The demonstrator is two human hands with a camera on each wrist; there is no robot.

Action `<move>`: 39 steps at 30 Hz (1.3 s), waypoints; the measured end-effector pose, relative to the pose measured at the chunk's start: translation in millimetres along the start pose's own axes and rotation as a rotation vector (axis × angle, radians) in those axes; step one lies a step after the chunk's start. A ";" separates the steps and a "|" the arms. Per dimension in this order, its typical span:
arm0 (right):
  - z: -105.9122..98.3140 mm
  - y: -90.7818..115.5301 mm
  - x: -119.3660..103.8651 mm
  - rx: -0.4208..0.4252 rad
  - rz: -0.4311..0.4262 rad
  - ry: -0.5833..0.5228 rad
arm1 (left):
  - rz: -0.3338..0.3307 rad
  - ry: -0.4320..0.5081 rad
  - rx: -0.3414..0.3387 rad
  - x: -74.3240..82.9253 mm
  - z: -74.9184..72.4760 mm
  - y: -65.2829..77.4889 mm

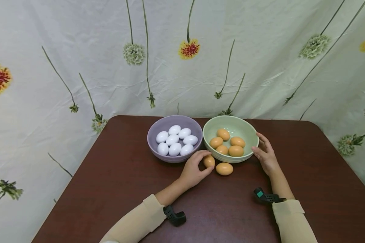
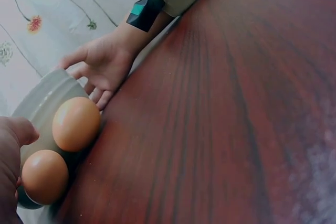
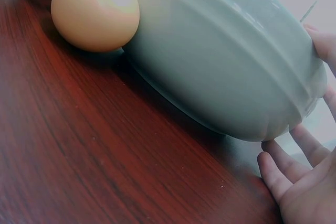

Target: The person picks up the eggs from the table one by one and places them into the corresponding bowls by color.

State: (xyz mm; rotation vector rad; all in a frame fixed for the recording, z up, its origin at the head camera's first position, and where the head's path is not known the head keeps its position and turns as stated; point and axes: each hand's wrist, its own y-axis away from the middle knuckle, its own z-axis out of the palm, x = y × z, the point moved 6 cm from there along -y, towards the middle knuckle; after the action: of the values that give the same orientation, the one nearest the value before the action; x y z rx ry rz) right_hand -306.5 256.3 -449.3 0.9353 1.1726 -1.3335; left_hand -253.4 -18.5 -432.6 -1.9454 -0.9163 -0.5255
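Between the thumb and fingers of my left hand [image 1: 194,170] is a brown egg [image 1: 209,161], pinched at the table close to the front of a light green bowl [image 1: 251,126]. Just right of it lies another brown egg [image 1: 224,168], loose on the table. Several brown eggs [image 1: 236,151] sit inside the green bowl. My right hand [image 1: 266,157] holds that bowl's right side, thumb at the rim and fingers along the outer wall, as the right wrist view [image 3: 304,182] also shows.
A purple bowl [image 1: 152,135] with several white eggs [image 1: 172,139] stands left of the green bowl, rims side by side. Both rest near the back edge of a dark reddish-brown table [image 1: 124,141]. Behind hangs a pale flower-print cloth [image 1: 103,44]. Each wrist wears a black band [image 1: 174,216].
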 end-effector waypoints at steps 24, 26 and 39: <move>1.6 0.5 -1.2 0.004 0.007 0.004 | -0.153 -0.050 -0.103 -24.3 8.0 2.5; 1.7 0.4 -1.1 0.003 0.007 0.008 | -0.159 -0.041 -0.105 -24.7 7.9 2.3; 0.9 0.1 0.1 -0.006 -0.005 -0.004 | -0.179 0.075 -0.098 -19.6 4.8 1.6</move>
State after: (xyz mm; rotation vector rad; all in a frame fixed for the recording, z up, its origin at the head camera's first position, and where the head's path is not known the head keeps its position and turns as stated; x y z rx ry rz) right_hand -306.3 255.5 -449.2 0.9255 1.1763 -1.3340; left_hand -264.6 -22.6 -449.0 -1.9271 -1.0389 -0.7542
